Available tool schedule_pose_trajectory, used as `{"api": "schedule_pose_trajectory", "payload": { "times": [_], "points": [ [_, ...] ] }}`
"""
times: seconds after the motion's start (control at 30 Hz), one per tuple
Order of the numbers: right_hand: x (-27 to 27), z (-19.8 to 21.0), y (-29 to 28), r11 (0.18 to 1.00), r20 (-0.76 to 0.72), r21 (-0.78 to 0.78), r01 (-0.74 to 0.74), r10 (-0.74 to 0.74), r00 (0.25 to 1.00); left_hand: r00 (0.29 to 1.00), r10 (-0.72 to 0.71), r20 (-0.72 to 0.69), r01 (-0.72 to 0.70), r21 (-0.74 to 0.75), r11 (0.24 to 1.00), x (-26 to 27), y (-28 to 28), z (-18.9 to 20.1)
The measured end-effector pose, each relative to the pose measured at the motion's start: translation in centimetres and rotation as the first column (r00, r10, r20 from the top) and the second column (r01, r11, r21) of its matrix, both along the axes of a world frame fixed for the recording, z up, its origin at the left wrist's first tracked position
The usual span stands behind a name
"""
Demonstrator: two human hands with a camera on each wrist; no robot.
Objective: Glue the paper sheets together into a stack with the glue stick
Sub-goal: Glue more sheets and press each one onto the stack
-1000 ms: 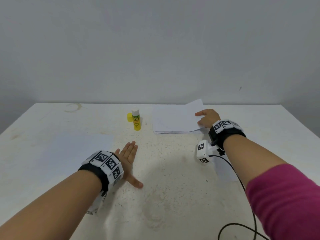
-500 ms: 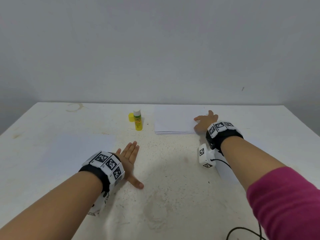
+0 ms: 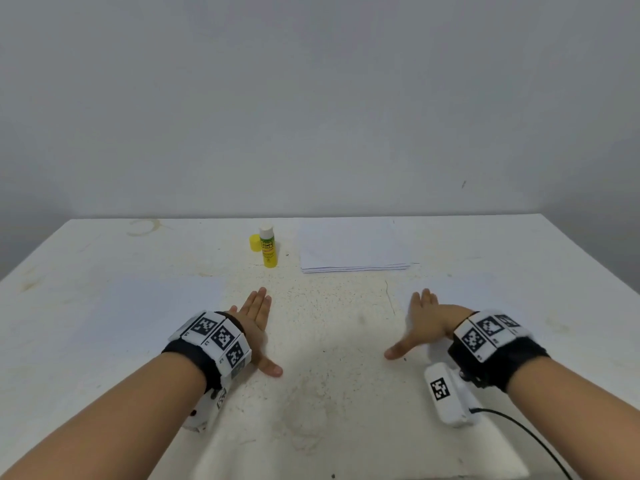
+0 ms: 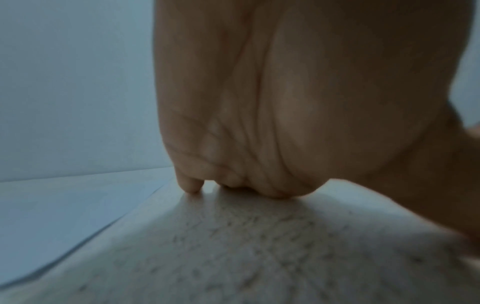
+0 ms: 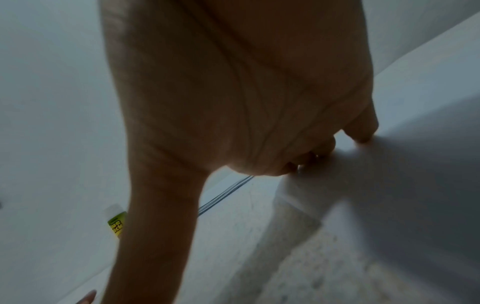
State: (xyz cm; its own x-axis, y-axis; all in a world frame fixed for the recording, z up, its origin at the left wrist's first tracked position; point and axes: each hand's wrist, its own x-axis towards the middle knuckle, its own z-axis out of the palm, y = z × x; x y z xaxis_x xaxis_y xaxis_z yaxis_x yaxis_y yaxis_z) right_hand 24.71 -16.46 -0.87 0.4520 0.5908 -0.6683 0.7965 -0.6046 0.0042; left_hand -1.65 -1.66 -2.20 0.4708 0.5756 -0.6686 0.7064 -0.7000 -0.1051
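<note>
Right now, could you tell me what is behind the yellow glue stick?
Its yellow cap stands just behind the uncapped yellow glue stick, to its left on the white table. The stick's body covers the cap's right edge.

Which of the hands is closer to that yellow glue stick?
Left. The left hand lies flat on the table just in front of the glue stick; the right hand rests farther off, to its right.
</note>
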Motion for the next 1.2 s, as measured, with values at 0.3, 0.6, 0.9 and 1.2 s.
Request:
{"api": "schedule_pose_trajectory", "payload": {
  "times": [0.3, 0.6, 0.9, 1.2],
  "points": [
    [-1.0, -0.3, 0.1, 1.000, 0.017, -0.008, 0.023, -0.022, 1.000, 0.930, 0.088, 0.358, -0.095, 0.002, 0.995, -4.3, 2.4, 2.6],
    [-1.1, -0.4, -0.2, 1.000, 0.020, 0.011, 0.011, -0.012, 1.000, 0.952, 0.254, 0.172, -0.280, 0.147, 0.949, -9.5, 5.2, 1.8],
    [-1.2, -0.3, -0.4, 0.999, 0.029, 0.048, 0.015, -0.017, 0.999, 0.945, 0.165, 0.283, -0.237, 0.243, 0.941, -4.6, 1.2, 4.4],
    [-1.2, -0.2, -0.2, 0.998, 0.037, 0.045, 0.034, -0.036, 0.999, 0.941, 0.084, 0.327, -0.110, 0.063, 0.992, 5.9, -7.7, 1.3]
  ]
}}
